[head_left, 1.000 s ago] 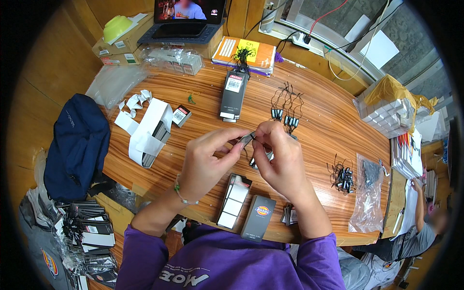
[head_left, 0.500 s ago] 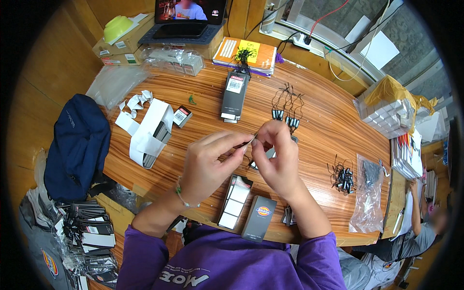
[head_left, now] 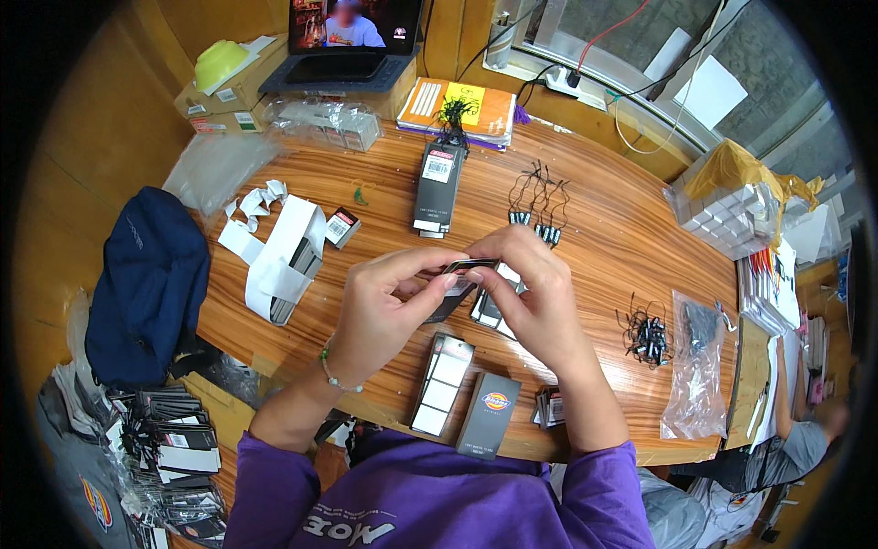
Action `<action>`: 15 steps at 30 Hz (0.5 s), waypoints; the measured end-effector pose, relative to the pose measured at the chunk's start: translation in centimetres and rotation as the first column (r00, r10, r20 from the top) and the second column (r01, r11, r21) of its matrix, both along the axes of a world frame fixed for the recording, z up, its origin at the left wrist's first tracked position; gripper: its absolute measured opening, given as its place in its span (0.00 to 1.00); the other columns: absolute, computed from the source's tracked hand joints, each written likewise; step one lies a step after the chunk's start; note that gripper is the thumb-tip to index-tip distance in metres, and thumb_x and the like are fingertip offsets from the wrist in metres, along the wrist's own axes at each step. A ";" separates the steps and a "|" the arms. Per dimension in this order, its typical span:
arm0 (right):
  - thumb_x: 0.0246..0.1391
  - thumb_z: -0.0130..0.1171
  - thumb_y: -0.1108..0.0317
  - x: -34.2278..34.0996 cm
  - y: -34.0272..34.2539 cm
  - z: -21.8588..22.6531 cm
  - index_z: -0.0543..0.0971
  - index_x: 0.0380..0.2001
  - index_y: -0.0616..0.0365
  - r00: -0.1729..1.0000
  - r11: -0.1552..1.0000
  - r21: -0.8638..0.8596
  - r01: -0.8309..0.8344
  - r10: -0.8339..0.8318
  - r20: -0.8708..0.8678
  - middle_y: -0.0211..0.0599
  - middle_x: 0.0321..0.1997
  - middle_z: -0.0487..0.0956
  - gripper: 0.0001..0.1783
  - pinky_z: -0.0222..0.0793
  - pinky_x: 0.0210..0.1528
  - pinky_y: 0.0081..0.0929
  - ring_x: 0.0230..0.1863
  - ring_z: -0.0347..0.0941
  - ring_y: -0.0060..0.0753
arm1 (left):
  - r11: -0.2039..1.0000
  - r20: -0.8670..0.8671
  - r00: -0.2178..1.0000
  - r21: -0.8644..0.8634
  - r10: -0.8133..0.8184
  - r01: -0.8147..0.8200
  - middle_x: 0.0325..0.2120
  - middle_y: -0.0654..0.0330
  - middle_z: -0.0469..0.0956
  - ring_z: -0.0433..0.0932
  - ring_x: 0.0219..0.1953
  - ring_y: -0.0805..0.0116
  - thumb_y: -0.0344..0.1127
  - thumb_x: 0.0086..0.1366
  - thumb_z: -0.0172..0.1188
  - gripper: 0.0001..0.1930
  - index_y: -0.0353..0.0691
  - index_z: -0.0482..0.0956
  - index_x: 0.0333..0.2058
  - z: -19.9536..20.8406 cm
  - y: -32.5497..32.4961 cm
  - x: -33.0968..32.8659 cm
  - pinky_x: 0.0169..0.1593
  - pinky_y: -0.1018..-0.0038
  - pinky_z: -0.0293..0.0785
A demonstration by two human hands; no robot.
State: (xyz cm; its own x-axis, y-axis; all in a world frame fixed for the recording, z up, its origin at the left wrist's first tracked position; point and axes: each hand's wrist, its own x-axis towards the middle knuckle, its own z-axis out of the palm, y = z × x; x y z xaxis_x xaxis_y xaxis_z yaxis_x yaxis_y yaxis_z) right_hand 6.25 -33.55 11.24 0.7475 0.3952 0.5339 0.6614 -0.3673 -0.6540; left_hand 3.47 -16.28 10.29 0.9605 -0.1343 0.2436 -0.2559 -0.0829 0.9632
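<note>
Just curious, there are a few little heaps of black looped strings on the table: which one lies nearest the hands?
The cluster of black strings just beyond the right hand; the other heap lies farther right, beside the clear bag.

Navy jacket [head_left: 146,284] at left table edge; laptop [head_left: 343,46] on far boxes; clear bag [head_left: 697,366], perhaps fasteners.

a: where does the view sit?

b: one head-worn fisheye camera, high over the wooden table [head_left: 604,229], facing steeply down and a little forward. straight edges bow toward the dark round rim.

a: how near is it?

b: close. the left hand [head_left: 384,306] and right hand [head_left: 540,293] meet at the frame's centre, forearms rising from the lower edge, the purple shirt [head_left: 430,499] filling the bottom.

a: and the far side?

b: a laptop [head_left: 352,41] at the top centre, a window sill [head_left: 640,91] at the upper right.

a: any overlap with another view?

b: no second view is shown here.
</note>
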 end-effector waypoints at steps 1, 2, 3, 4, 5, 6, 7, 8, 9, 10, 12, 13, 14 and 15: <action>0.43 0.58 0.77 -0.1 0.0 -0.1 0.74 0.32 0.64 0.998 0.999 0.027 -0.024 0.026 -0.063 0.44 0.31 0.74 0.09 0.66 0.37 0.34 0.35 0.71 0.44 | 1.000 -0.016 1.000 -0.017 0.002 -0.003 0.34 0.56 0.78 0.77 0.34 0.75 0.20 0.56 0.55 0.11 0.30 0.76 0.40 0.0 0.0 0.0 0.34 0.82 0.76; 0.44 0.58 0.78 -0.2 0.0 0.0 0.74 0.33 0.64 0.997 0.999 0.029 -0.021 0.023 -0.074 0.44 0.31 0.74 0.10 0.67 0.37 0.33 0.36 0.72 0.44 | 0.999 -0.032 0.999 -0.035 0.004 -0.005 0.35 0.56 0.78 0.78 0.34 0.75 0.20 0.56 0.55 0.11 0.30 0.76 0.40 -0.1 -0.1 -0.1 0.34 0.82 0.76; 0.44 0.57 0.78 -0.4 0.1 0.3 0.73 0.34 0.65 0.996 0.999 0.031 -0.018 0.021 -0.086 0.45 0.32 0.75 0.11 0.67 0.37 0.33 0.37 0.72 0.44 | 0.999 -0.049 0.999 -0.052 0.006 -0.008 0.35 0.56 0.78 0.78 0.34 0.75 0.20 0.56 0.55 0.11 0.30 0.76 0.40 -0.1 -0.1 -0.1 0.34 0.82 0.76; 0.45 0.57 0.78 -0.5 0.1 0.4 0.73 0.35 0.65 0.995 0.999 0.033 -0.015 0.018 -0.098 0.45 0.33 0.75 0.11 0.68 0.37 0.33 0.38 0.73 0.44 | 0.999 -0.041 0.999 -0.044 0.010 -0.011 0.35 0.56 0.78 0.78 0.34 0.75 0.20 0.56 0.55 0.11 0.30 0.76 0.40 -0.1 -0.2 -0.1 0.34 0.82 0.76; 0.45 0.57 0.79 -0.6 0.1 0.4 0.73 0.36 0.65 0.994 0.999 0.044 -0.002 0.007 -0.108 0.45 0.33 0.75 0.12 0.68 0.37 0.32 0.37 0.73 0.43 | 0.999 -0.033 0.999 -0.037 0.014 -0.015 0.35 0.56 0.78 0.78 0.34 0.75 0.20 0.56 0.55 0.11 0.30 0.76 0.40 -0.1 -0.2 -0.1 0.34 0.82 0.76; 0.45 0.56 0.79 -0.7 0.1 0.4 0.73 0.37 0.65 0.993 0.998 0.055 0.011 -0.004 -0.119 0.45 0.33 0.75 0.12 0.69 0.36 0.31 0.37 0.74 0.41 | 0.999 -0.025 1.000 -0.030 0.017 -0.018 0.36 0.56 0.78 0.78 0.34 0.75 0.21 0.57 0.55 0.11 0.31 0.76 0.40 -0.2 -0.2 -0.2 0.34 0.82 0.76; 0.46 0.56 0.80 -0.8 0.0 0.4 0.72 0.37 0.65 0.991 0.998 0.066 0.024 -0.015 -0.130 0.45 0.33 0.76 0.12 0.70 0.35 0.29 0.37 0.74 0.40 | 0.999 -0.020 1.000 -0.032 0.021 -0.022 0.35 0.57 0.78 0.78 0.33 0.75 0.21 0.57 0.55 0.11 0.30 0.76 0.40 -0.2 -0.3 -0.1 0.34 0.83 0.76; 0.46 0.55 0.80 -0.8 -0.1 0.4 0.72 0.37 0.65 0.989 0.997 0.069 0.023 -0.013 -0.145 0.45 0.33 0.76 0.12 0.70 0.35 0.29 0.36 0.75 0.39 | 0.999 -0.016 1.000 -0.034 0.026 -0.026 0.34 0.57 0.78 0.77 0.32 0.76 0.21 0.57 0.55 0.11 0.30 0.75 0.40 -0.2 -0.3 -0.1 0.34 0.83 0.76; 0.46 0.55 0.81 -0.8 -0.1 0.5 0.72 0.38 0.65 0.987 0.997 0.074 0.022 -0.010 -0.159 0.45 0.33 0.76 0.12 0.70 0.34 0.28 0.35 0.75 0.38 | 0.999 -0.011 0.999 -0.035 0.031 -0.031 0.33 0.58 0.78 0.77 0.32 0.77 0.21 0.57 0.56 0.11 0.29 0.75 0.40 -0.2 -0.3 -0.1 0.33 0.83 0.75; 0.46 0.55 0.81 -0.8 -0.2 0.6 0.72 0.38 0.65 0.985 0.997 0.078 0.020 -0.007 -0.173 0.45 0.33 0.76 0.12 0.71 0.34 0.27 0.35 0.76 0.37 | 0.999 0.003 1.000 -0.013 0.031 -0.031 0.33 0.58 0.78 0.77 0.32 0.77 0.21 0.57 0.56 0.11 0.29 0.75 0.40 -0.2 -0.2 -0.1 0.34 0.83 0.75; 0.46 0.55 0.81 -0.8 -0.2 0.4 0.72 0.38 0.65 0.984 0.996 0.088 0.033 -0.017 -0.178 0.45 0.32 0.77 0.13 0.71 0.34 0.26 0.34 0.76 0.37 | 0.999 0.032 0.999 0.032 0.030 -0.031 0.33 0.58 0.78 0.77 0.32 0.77 0.21 0.57 0.56 0.11 0.29 0.75 0.40 -0.1 -0.1 -0.2 0.34 0.84 0.75; 0.46 0.56 0.81 -0.8 -0.2 0.3 0.72 0.37 0.65 0.983 0.995 0.093 0.040 -0.022 -0.180 0.45 0.32 0.77 0.13 0.71 0.34 0.25 0.33 0.76 0.36 | 0.999 0.007 1.000 0.022 0.023 -0.023 0.33 0.58 0.78 0.77 0.32 0.77 0.20 0.57 0.56 0.11 0.29 0.75 0.40 0.0 -0.1 -0.1 0.34 0.83 0.75; 0.45 0.56 0.81 -0.7 -0.1 0.2 0.72 0.37 0.65 0.984 0.994 0.105 0.041 -0.021 -0.177 0.44 0.32 0.77 0.13 0.71 0.34 0.25 0.34 0.76 0.36 | 1.000 -0.018 1.000 0.012 0.017 -0.017 0.33 0.58 0.78 0.77 0.32 0.77 0.20 0.57 0.55 0.11 0.29 0.75 0.40 0.0 0.0 -0.1 0.34 0.83 0.75; 0.45 0.56 0.81 -0.6 -0.1 0.0 0.72 0.37 0.64 0.984 0.992 0.116 0.041 -0.020 -0.175 0.44 0.32 0.77 0.13 0.71 0.34 0.25 0.34 0.76 0.36 | 1.000 -0.043 0.999 0.000 0.011 -0.011 0.33 0.58 0.78 0.77 0.32 0.77 0.20 0.57 0.55 0.11 0.29 0.75 0.40 0.0 0.0 -0.1 0.34 0.83 0.76</action>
